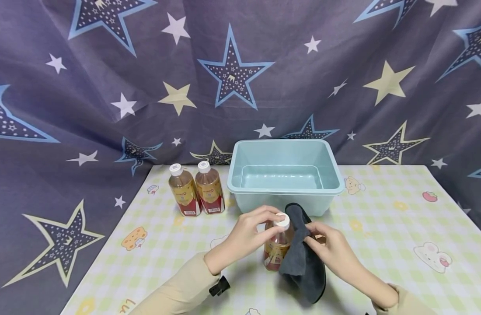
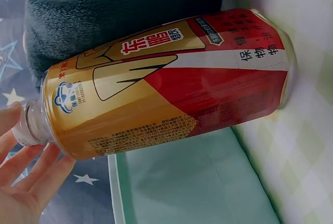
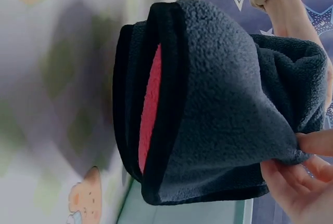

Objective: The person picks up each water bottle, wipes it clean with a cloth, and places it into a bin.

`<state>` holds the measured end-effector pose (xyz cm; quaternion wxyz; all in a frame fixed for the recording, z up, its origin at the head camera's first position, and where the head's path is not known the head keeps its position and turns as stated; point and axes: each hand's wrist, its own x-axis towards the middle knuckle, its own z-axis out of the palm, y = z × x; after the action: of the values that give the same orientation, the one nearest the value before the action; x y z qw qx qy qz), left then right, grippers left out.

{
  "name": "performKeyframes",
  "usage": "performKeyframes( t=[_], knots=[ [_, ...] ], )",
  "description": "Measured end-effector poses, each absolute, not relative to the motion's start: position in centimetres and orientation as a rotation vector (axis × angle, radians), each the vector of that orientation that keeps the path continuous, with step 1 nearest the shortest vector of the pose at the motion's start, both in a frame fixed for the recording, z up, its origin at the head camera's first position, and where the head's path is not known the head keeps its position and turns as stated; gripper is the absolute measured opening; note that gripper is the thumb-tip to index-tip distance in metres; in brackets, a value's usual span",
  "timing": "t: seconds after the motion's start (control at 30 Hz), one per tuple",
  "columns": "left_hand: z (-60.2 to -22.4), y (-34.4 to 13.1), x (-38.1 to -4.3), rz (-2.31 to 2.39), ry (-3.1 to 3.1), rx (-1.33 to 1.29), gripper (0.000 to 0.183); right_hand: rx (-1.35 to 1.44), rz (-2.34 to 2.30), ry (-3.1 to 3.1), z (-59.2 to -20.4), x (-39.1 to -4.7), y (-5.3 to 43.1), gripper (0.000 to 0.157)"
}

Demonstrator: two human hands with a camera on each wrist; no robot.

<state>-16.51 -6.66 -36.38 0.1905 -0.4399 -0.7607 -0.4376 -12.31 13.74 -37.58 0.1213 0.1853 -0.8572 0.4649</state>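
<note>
My left hand (image 1: 248, 234) holds a drink bottle (image 1: 275, 253) by its white cap, fingers and thumb around the top. The bottle stands on the tablecloth, and its gold and red label (image 2: 156, 83) fills the left wrist view. My right hand (image 1: 335, 249) pinches a folded dark grey fleecy cloth (image 1: 307, 267) with black edging. This cloth hangs against the bottle's right side and covers part of it. In the right wrist view, a strip of pink lining (image 3: 150, 109) shows inside the fold.
A light blue plastic bin (image 1: 284, 192) stands just behind the hands, with nothing visible inside. Two similar capped bottles, a left one (image 1: 185, 194) and a right one (image 1: 210, 192), stand side by side left of it. Behind the checked tablecloth (image 1: 390, 227) hangs a star-patterned curtain (image 1: 287, 96).
</note>
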Motion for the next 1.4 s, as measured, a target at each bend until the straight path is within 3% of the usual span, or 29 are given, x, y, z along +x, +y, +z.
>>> performKeyframes(
  t=[0.73, 1.4],
  knots=[
    [-36.5, -6.7, -16.7, -1.190, -2.116, -1.263, 0.013, 0.557, 1.384, -2.458, -38.1, -12.4, 13.6, 0.019],
    [-36.5, -6.7, -16.7, -1.205, -2.114, -1.271, 0.013, 0.568, 1.181, -2.739, -41.5, -13.6, 14.0, 0.020]
  ],
)
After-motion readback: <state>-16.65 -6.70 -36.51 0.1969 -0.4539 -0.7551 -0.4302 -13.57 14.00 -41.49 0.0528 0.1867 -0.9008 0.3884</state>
